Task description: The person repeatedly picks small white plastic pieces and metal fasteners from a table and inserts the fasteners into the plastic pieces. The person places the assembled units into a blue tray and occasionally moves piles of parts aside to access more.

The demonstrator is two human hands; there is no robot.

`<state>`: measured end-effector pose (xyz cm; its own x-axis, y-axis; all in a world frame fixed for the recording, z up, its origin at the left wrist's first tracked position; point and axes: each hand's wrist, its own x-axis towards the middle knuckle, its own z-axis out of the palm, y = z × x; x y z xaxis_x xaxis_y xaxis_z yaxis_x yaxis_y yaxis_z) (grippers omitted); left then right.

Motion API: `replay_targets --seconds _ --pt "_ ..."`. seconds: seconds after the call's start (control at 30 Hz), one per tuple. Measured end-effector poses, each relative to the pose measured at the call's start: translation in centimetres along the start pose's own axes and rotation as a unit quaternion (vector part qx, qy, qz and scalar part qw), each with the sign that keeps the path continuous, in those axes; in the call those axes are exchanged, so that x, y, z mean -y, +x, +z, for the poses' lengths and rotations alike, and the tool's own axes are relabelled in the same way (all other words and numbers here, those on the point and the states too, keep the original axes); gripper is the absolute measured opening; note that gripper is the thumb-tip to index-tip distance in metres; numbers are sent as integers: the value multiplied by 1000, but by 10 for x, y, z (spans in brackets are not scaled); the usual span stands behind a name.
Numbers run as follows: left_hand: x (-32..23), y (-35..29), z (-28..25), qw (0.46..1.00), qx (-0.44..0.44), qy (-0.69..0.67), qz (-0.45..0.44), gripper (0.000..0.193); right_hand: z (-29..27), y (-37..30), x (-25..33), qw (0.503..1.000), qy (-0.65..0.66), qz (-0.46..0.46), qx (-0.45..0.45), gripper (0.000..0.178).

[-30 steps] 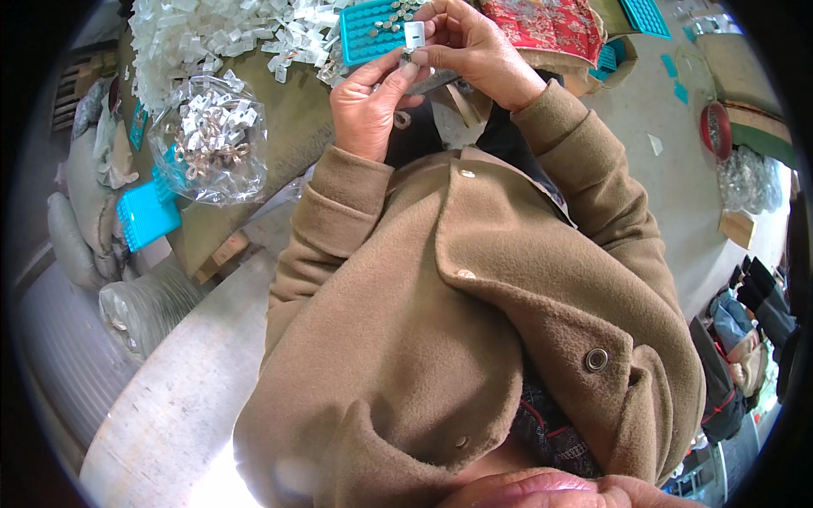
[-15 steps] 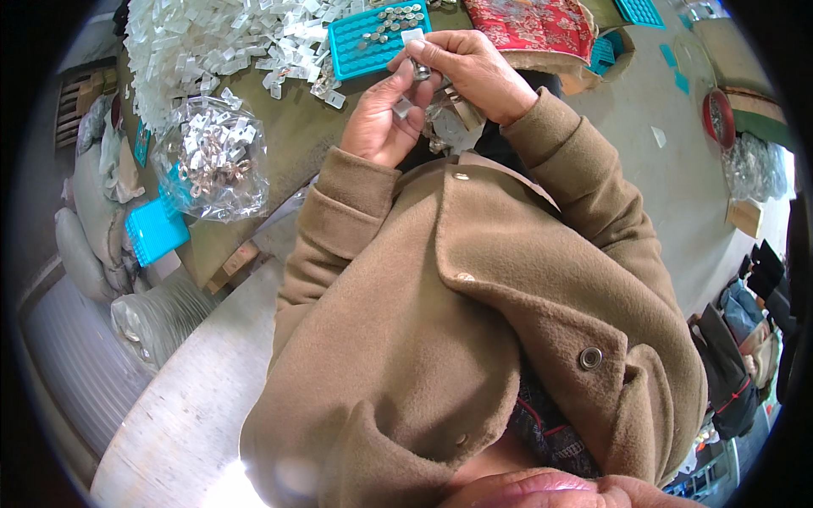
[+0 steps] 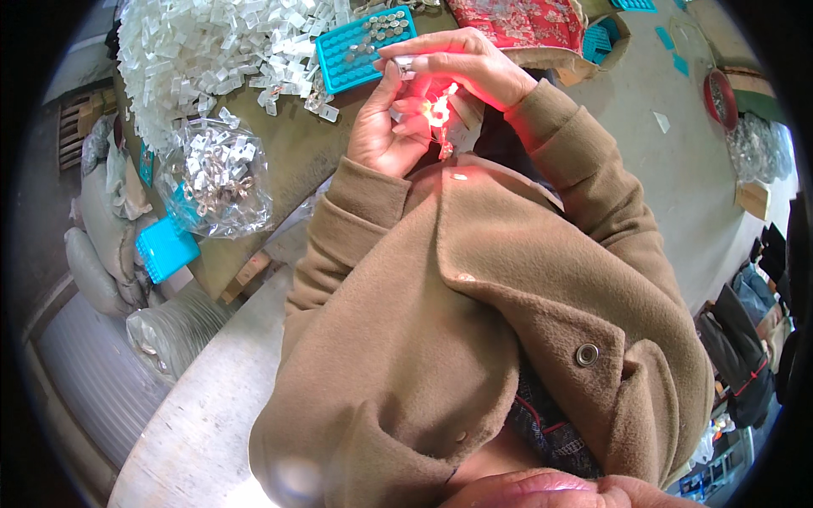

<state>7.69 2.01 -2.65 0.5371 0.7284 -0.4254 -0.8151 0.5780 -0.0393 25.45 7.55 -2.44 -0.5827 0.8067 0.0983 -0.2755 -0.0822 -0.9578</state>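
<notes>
Scene fairly bright o/all, w/ a small, intense red light [image 3: 438,113], blown out at its core, tinting the bare right hand [image 3: 478,69], white glare low L on a smooth, pale grey, curved-edged surface [image 3: 199,402], fisheye-bent edges & black corners.

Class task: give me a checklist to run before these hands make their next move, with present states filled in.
1. Red light lit between the hands: ok, glowing brightly.
2. Right hand gripping the small white piece: ok, at its fingertips.
3. Left hand touching that piece: cannot tell, fingers crowd together.
4. Blue tray full of metal discs: not ok, partly bare.
5. Transparent bag apart from hands: ok.
</notes>
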Motion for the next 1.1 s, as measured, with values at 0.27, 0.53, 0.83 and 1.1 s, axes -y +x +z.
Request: replay_targets --seconds 0.27,0.53,0.83,1.1 --pt "9 6 11 997 26 69 6 29 -2 -10 1 891 -395 -210 -73 38" --pt "11 10 12 968 -67 239 26 28 -4 -30 1 866 -444 -202 -111 40" --pt "26 18 18 892 -44 438 103 33 -71 -38 19 784 -558 -85 -258 16" --pt "18 27 13 930 -50 363 37 30 -85 -25 -4 732 -642 -27 -228 16"
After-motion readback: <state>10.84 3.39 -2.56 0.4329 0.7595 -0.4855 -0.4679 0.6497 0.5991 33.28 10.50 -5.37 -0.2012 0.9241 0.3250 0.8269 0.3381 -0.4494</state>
